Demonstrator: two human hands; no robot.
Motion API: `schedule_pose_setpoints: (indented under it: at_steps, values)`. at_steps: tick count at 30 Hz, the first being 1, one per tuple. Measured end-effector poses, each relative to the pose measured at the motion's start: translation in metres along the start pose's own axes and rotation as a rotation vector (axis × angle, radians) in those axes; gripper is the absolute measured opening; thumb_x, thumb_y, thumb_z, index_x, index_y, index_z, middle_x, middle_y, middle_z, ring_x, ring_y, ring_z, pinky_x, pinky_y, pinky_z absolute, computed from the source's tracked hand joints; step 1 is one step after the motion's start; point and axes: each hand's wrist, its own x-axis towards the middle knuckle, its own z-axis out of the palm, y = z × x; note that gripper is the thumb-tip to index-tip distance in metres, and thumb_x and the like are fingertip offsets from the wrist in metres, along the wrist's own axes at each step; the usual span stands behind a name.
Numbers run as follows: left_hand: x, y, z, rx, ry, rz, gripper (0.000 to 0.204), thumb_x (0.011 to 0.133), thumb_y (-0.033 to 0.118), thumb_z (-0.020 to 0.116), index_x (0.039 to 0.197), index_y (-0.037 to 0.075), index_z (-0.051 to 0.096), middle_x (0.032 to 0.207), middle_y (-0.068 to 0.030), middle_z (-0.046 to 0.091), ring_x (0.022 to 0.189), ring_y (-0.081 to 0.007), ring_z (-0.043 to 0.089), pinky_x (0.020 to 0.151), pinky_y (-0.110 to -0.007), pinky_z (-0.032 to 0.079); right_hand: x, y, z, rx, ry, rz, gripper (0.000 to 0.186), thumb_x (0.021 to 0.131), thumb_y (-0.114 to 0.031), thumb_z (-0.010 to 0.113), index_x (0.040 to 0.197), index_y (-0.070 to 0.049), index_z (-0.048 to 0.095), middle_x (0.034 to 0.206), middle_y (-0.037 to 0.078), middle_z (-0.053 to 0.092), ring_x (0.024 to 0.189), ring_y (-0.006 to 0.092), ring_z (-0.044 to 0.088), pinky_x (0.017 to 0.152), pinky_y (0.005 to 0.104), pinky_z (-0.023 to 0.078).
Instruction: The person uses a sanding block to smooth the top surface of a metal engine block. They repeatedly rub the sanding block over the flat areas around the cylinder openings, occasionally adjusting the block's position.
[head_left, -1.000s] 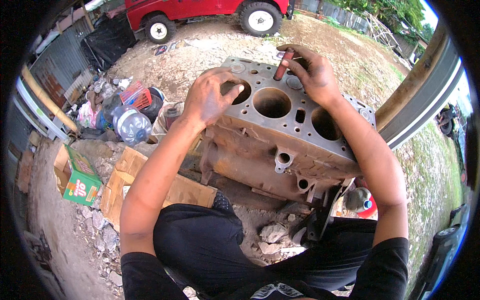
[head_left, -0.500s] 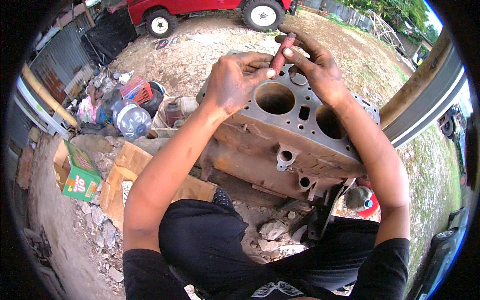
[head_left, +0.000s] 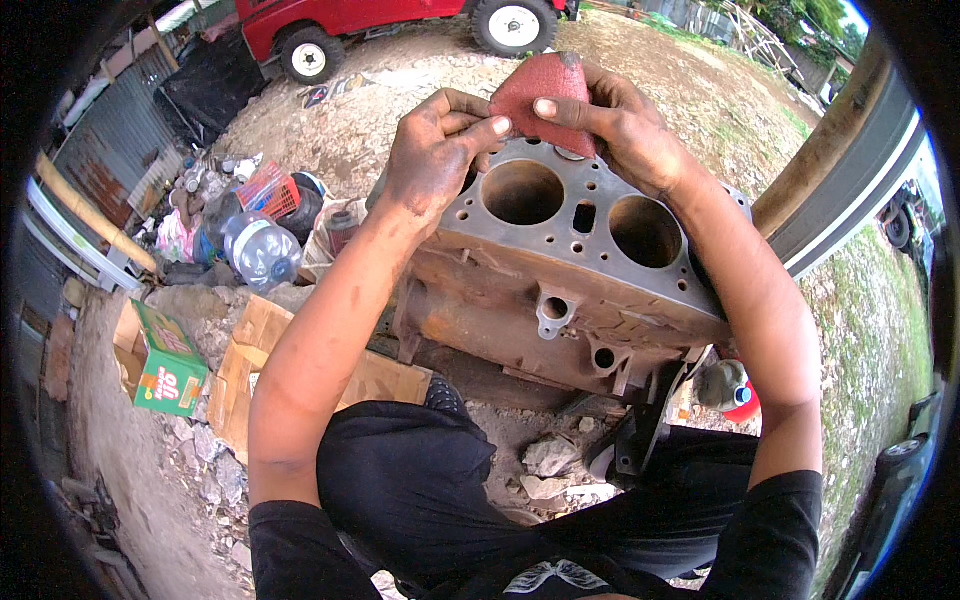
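Above an engine block (head_left: 470, 290), my two hands hold a reddish-brown sheet that looks like sandpaper (head_left: 540, 88). My right hand (head_left: 637, 138) grips its right side, thumb flat on the front and fingers behind. A small dark grey tip pokes out at the sheet's top; what it belongs to is hidden. My left hand (head_left: 425, 165) has thumb and fingers closed at the sheet's lower left edge. Below lies the block's grey top face, with two large round bores (head_left: 523, 192) in plain sight and several small holes. My left hand partly covers another opening.
Left of the block are a clear plastic jug (head_left: 262, 248), a red basket (head_left: 268, 190), a green carton (head_left: 165, 360) and flattened cardboard (head_left: 240, 370). A capped bottle (head_left: 725, 385) stands at the right. Stones (head_left: 550, 453) lie between my legs; a post (head_left: 830, 140) rises at right.
The sandpaper was rolled into a narrow tube and now is spread out as a wider sheet. My left hand has moved slightly left, and more of the block's top shows.
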Motion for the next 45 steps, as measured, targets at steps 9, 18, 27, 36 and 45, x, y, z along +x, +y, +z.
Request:
schedule_pose_setpoints:
  at_steps: [9, 18, 27, 36, 45]
  values:
    - [0.009, -0.008, 0.006, 0.287, 0.075, 0.114, 0.027, 0.094, 0.011, 0.078, 0.116, 0.0, 0.067, 0.1, -0.0115, 0.077, 0.087, -0.0166, 0.072, 0.08, -0.03, 0.056, 0.0, -0.001, -0.016, -0.318, 0.091, -0.196, 0.032, 0.1, -0.035, 0.075, 0.111, -0.005, 0.078, 0.093, 0.008, 0.074, 0.087, 0.0153, 0.067, 0.081, 0.035, 0.053]
    - [0.015, -0.007, -0.045, 1.111, 0.202, 0.146, 0.043, 0.103, 0.034, 0.06, 0.134, 0.004, 0.065, 0.134, -0.0266, 0.067, 0.128, -0.0426, 0.063, 0.109, -0.049, 0.048, -0.006, -0.004, -0.013, -0.902, 0.166, -0.364, 0.033, 0.097, -0.007, 0.066, 0.123, -0.022, 0.079, 0.099, 0.021, 0.075, 0.087, 0.0414, 0.074, 0.079, 0.0487, 0.062]
    - [0.003, -0.014, -0.058, 0.9, 0.148, 0.042, 0.044, 0.11, 0.033, 0.046, 0.14, 0.003, 0.06, 0.128, -0.0294, 0.069, 0.122, -0.047, 0.065, 0.105, -0.052, 0.051, 0.0, 0.015, 0.047, -1.12, -0.182, -0.267, 0.053, 0.112, -0.039, 0.044, 0.145, 0.002, 0.053, 0.148, 0.03, 0.055, 0.135, 0.0485, 0.054, 0.112, 0.0523, 0.047]
    - [-0.003, -0.019, -0.071, 0.805, 0.21, 0.046, 0.043, 0.109, 0.03, 0.046, 0.14, 0.002, 0.06, 0.125, -0.0316, 0.069, 0.123, -0.047, 0.064, 0.105, -0.051, 0.05, 0.01, -0.005, 0.075, -1.174, -0.266, -0.011, 0.119, 0.095, -0.087, 0.034, 0.16, 0.013, 0.025, 0.164, 0.035, 0.032, 0.157, 0.0455, 0.028, 0.131, 0.0449, 0.022]
    - [0.009, -0.05, -0.12, 0.624, 0.021, -0.217, 0.046, 0.107, 0.035, 0.05, 0.122, -0.003, 0.071, 0.117, -0.0332, 0.071, 0.11, -0.0478, 0.07, 0.097, -0.051, 0.052, 0.003, -0.02, 0.096, -1.171, -0.322, 0.004, 0.115, 0.098, -0.084, 0.035, 0.165, 0.008, 0.017, 0.17, 0.032, 0.023, 0.16, 0.0414, 0.021, 0.131, 0.0446, 0.021]
